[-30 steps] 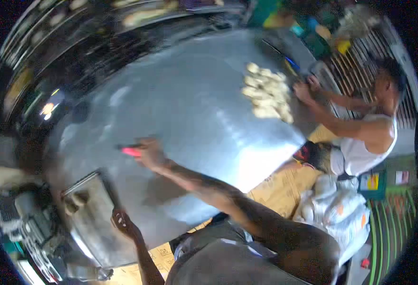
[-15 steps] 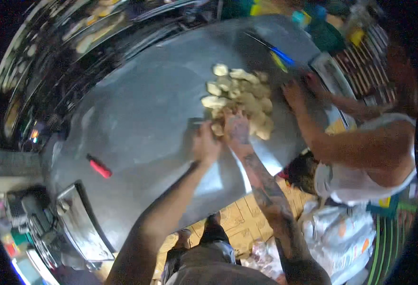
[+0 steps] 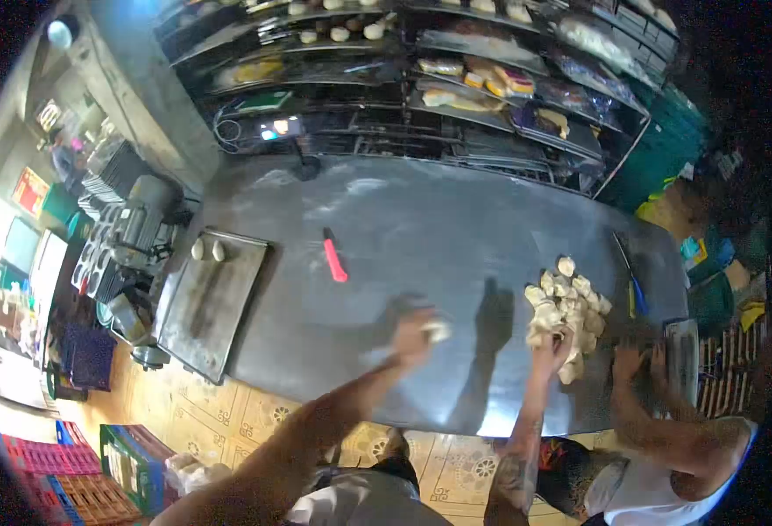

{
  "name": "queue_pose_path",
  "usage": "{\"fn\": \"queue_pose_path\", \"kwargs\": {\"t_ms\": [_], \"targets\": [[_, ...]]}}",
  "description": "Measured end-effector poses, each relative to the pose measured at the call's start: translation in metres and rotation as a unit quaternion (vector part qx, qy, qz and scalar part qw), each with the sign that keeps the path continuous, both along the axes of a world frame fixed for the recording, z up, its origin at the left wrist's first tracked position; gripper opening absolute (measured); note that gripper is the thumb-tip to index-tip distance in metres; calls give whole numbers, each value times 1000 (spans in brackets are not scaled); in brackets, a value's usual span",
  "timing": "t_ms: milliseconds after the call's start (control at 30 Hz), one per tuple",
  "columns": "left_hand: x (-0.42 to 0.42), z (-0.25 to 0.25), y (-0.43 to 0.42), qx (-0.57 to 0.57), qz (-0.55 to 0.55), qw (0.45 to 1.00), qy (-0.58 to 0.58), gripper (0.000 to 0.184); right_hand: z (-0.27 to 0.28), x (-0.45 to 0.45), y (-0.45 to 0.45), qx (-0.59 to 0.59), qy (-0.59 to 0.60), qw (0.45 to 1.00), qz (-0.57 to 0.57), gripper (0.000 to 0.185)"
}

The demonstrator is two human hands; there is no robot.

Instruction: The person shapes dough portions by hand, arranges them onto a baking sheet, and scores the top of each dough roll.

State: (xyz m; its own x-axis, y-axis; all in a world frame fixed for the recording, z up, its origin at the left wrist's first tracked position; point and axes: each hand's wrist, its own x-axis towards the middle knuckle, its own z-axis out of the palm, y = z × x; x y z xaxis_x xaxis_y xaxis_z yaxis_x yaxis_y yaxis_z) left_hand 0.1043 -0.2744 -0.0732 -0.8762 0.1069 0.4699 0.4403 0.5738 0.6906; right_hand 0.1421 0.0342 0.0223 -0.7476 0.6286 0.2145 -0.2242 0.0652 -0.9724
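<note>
My left hand (image 3: pixel 414 337), smeared by motion, is over the middle of the metal table (image 3: pixel 386 210). A small pale piece of dough (image 3: pixel 439 331) shows at its fingertips. At the right, my right hand (image 3: pixel 551 352) is at the near edge of a heap of dough pieces (image 3: pixel 570 302), its fingers curled round dough there. Part of the dough under those fingers is hidden. A knife with a red handle (image 3: pixel 335 261) lies on the table, beyond and left of my left hand.
On the left end of the table is a metal tray (image 3: pixel 215 298) with two small dough pieces. A blue-handled tool (image 3: pixel 638 296) lies right of the heap. A co-worker's hands (image 3: pixel 636 359) rest near it. Racks (image 3: pixel 403 88) of trays stand behind the table.
My view has swung left. My left hand has moved away from the heap to the left with a piece of dough; my right hand has stayed at the heap.
</note>
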Motion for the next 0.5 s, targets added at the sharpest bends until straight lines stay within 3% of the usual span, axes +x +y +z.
{"fn": "queue_pose_path", "kwargs": {"t_ms": [67,100,133,200,233,267,300,333,367,433,500], "targets": [[47,47,-122,75,42,989,-124,26,-37,35,-22,-92,-36,995,0,16],[74,29,-176,21,127,982,-137,25,-32,55,-37,-97,-125,986,48,16],[100,10,-230,-31,207,965,-157,24,-39,77,-72,-170,-111,975,94,18],[159,31,-314,-129,239,958,-90,32,-7,124,-178,-51,-180,962,200,25],[179,6,-355,-333,222,914,73,36,2,141,-215,140,-255,924,249,29],[186,12,-365,-329,220,915,74,36,1,150,-246,143,-255,924,245,29],[189,27,-370,-332,210,920,-3,37,-2,154,-274,403,-195,862,238,26],[185,44,-373,-335,198,918,-79,39,-9,154,-293,633,-123,734,213,22],[174,48,-376,-335,184,911,-153,40,-16,145,-306,636,-124,733,207,22],[135,52,-375,-346,170,915,-121,42,-25,99,-328,599,-102,786,114,16],[115,54,-379,-356,147,917,-105,42,-27,75,-347,594,-129,790,82,14]]}}
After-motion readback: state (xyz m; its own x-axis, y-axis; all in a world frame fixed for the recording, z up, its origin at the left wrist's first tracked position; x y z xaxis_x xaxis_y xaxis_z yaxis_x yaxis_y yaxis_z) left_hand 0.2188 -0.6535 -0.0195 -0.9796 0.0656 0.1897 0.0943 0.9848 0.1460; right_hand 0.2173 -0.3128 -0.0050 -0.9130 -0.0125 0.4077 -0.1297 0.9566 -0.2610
